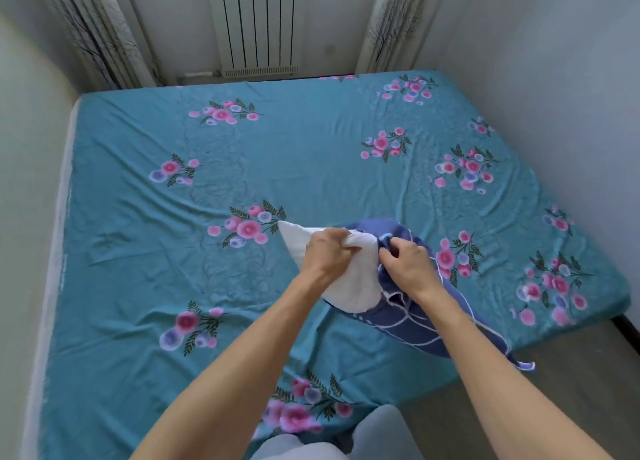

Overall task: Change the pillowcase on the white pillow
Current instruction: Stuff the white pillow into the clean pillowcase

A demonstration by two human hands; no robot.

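The white pillow (349,283) is gripped by the left hand (327,251) above the bed (311,168), half inside the blue pillowcase (412,317), whose edge is pinched by the right hand (407,264). A bunched corner may snag; the pinch could slip.

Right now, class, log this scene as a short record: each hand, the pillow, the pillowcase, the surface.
left hand: gripping the white pillow
right hand: fingers pinching the pillowcase edge
white pillow: partly out of the case
pillowcase: blue with white lines, bunched over the pillow's right part
bed sheet: teal, floral, wrinkled
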